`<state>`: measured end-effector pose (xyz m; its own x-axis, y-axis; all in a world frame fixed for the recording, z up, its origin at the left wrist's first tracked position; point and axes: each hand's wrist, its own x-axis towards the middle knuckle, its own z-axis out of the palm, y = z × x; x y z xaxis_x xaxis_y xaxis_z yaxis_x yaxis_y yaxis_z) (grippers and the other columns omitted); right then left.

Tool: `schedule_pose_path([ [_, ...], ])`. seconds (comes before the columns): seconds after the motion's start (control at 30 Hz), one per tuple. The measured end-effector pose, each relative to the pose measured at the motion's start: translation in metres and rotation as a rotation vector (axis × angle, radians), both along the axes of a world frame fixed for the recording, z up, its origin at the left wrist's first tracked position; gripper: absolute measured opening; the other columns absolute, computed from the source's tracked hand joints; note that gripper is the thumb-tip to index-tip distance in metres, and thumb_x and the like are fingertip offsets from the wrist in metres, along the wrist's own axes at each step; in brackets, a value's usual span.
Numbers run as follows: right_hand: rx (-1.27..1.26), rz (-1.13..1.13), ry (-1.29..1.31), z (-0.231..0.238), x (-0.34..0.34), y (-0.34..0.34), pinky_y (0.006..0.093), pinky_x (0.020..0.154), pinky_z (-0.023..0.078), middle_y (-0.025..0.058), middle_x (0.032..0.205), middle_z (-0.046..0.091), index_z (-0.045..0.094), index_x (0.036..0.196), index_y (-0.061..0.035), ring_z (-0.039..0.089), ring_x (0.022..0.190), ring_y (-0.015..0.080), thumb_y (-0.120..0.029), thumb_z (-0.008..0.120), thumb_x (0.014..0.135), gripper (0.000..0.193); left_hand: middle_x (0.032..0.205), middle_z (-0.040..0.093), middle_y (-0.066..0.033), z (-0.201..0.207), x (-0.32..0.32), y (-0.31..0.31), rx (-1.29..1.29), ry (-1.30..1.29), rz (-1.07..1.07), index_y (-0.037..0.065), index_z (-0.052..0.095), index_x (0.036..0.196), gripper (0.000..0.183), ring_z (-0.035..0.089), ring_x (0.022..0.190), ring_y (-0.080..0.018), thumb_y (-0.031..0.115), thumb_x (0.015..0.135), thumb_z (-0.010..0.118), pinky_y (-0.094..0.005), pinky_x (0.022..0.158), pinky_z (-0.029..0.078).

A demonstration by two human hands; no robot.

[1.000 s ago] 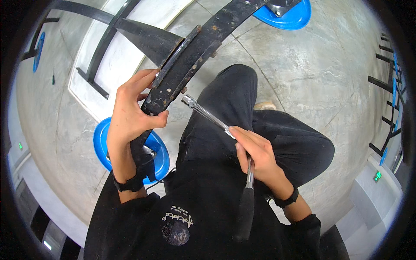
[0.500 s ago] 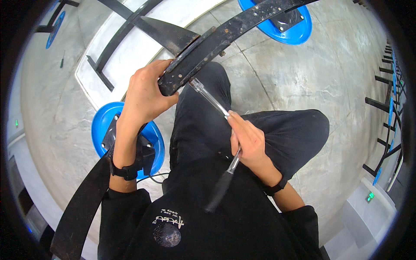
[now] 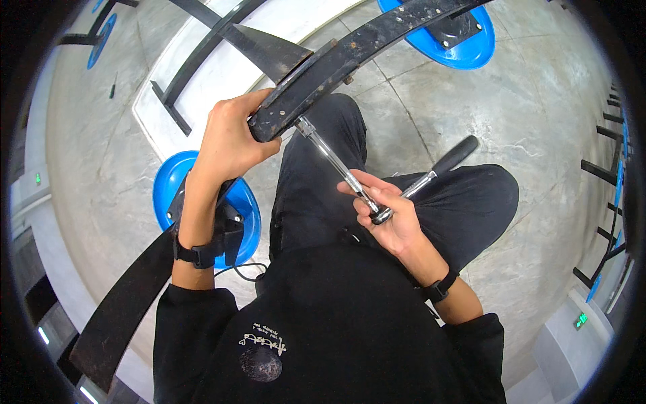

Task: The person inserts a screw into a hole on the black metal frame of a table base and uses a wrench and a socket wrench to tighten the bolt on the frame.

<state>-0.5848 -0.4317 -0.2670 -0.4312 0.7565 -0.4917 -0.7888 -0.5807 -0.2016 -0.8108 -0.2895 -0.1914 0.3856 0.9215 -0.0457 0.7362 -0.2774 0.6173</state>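
Note:
A curved black metal beam (image 3: pixel 367 50) crosses the upper middle of the view. My left hand (image 3: pixel 234 141) is wrapped round its near end, thumb beneath and fingers over the edge. In my right hand (image 3: pixel 393 212) is a ratchet wrench (image 3: pixel 420 182) with a long silver extension. My fingers close round the ratchet head, and its black handle points up and to the right. The extension's socket (image 3: pixel 305 126) meets the beam's lower edge close to my left hand; the fastener there is hidden.
A blue round seat (image 3: pixel 165 185) lies by my left forearm, another blue seat (image 3: pixel 471 54) beyond the beam. A white panel (image 3: pixel 151 111) with black bars is at the upper left. A screwdriver (image 3: pixel 113 86) lies on the grey floor. Black frames (image 3: pixel 599 172) line the right side.
The wrench handle has swung from pointing down toward my shirt to pointing up and right. My right hand has turned and shifted its grip; my left stays on the beam.

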Motion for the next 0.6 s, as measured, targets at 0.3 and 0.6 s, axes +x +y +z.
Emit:
schedule_pose_path([
  [0.3,1.309,0.128,-1.771,0.008,-0.002,0.005,0.0333,0.061,0.052,0.0212,0.098,0.060,0.049,0.117,0.0050,0.063,0.075,0.0344,0.004,0.058,0.072,0.045,0.065,0.057,-0.0169,0.000,-0.002,-0.002,0.005,0.008,0.009,-0.003,0.063,0.098,0.049,0.057,0.057,-0.0277,0.010,0.051,0.064,-0.0307,0.060,0.045],
  [0.6,-0.321,-0.011,0.457,-0.007,-0.018,-0.005,0.0229,0.042,0.038,0.0065,0.069,0.048,0.041,0.123,0.0063,0.045,0.047,0.0110,-0.015,0.044,0.086,0.043,0.066,0.055,-0.0171,-0.001,-0.007,-0.001,-0.046,0.019,0.014,-0.005,0.060,0.105,0.055,0.053,0.054,-0.0225,0.008,0.052,0.066,-0.0289,0.059,0.045],
])
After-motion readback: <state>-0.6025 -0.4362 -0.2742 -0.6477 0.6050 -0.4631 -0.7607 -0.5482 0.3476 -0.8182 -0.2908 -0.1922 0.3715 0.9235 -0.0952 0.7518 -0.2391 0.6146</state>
